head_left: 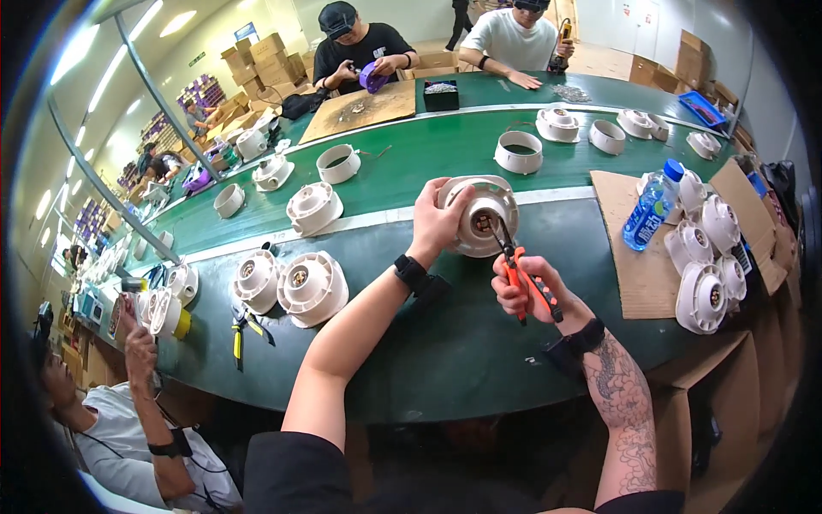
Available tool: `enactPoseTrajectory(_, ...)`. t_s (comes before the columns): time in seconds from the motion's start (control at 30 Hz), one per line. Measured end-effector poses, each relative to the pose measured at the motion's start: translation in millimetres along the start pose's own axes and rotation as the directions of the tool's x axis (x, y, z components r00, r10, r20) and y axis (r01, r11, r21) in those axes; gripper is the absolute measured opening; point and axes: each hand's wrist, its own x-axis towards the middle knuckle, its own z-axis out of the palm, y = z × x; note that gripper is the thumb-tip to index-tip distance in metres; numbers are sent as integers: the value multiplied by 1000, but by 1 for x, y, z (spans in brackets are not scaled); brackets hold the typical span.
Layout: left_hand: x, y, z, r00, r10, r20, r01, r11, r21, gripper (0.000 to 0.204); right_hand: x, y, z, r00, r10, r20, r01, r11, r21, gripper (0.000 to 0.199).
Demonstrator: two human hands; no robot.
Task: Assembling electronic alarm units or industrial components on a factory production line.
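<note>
My left hand [441,218] grips the rim of a round white plastic housing [478,195], its face with a brass-coloured centre tipped toward me. My right hand [531,287] is closed round the orange-and-black handles of a pair of pliers [516,272]. The jaws reach into the middle of the housing; what they pinch, if anything, is too small to tell. Left of my forearm, two similar housings, a nearer one [312,287] and a smaller one [256,278], sit on the dark green bench [411,343]. Beside them lie yellow-and-black pliers [244,330].
A green conveyor [411,158] carries white rings and housings. At right, cardboard [638,283] bears a blue-capped bottle [653,206] and piled housings [702,295]. Across work two people, one with a purple part [373,77], near a black box [441,96]. Another person [141,428] sits close at left.
</note>
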Motion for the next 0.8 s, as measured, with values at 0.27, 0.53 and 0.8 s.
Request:
enactPoseTrajectory(0.27,-10,25,-1,984,171,-59,-164,981,102,59,2,4,1,995,78,-64,-78,997,-2,32)
enactPoseTrajectory(0.53,-17,39,-7,936,342,-90,-314,921,228,63,5,6,-1,987,134,-90,-126,988,85,38)
enactPoseTrajectory(0.8,-34,53,0,846,527,-86,-480,822,307,60,3,3,-1,984,151,-94,-133,976,173,38)
